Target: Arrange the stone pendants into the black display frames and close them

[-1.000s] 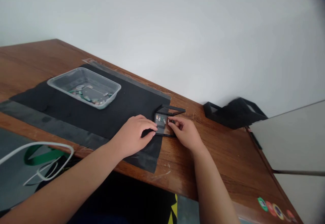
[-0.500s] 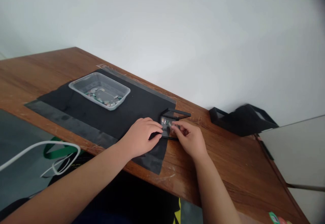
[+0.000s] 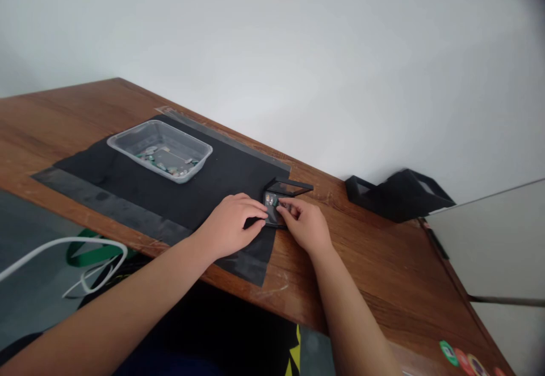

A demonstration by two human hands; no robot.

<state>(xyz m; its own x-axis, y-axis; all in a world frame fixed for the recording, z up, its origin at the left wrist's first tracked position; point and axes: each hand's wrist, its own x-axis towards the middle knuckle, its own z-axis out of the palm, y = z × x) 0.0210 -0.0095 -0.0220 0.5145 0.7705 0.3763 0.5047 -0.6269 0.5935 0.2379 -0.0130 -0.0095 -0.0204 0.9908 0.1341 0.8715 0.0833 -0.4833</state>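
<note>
A small black case (image 3: 272,218) with its framed lid (image 3: 301,184) raised lies at the right end of the black mat. Several small shiny pieces (image 3: 271,200) sit in rows along its back part. My left hand (image 3: 234,224) rests at the case's left edge, fingers stretched out and thumb apart, the tips touching it. Over the case's right half, my right hand (image 3: 305,222) has thumb and fingertips pinched together by the pieces. Whatever is between those tips is too small to make out. My right fingers hide part of the case.
A clear plastic tub (image 3: 181,180) with several green and pale pieces stands on the black mat (image 3: 170,203). Black open boxes (image 3: 395,194) sit against the wall at right. Round coloured stickers (image 3: 464,359) lie at the near right. A white cable (image 3: 63,241) hangs at left.
My right fingertips have moved a little left and back over the case, closer to the pieces. My left hand stays at the case's edge. The whole view has shifted slightly.
</note>
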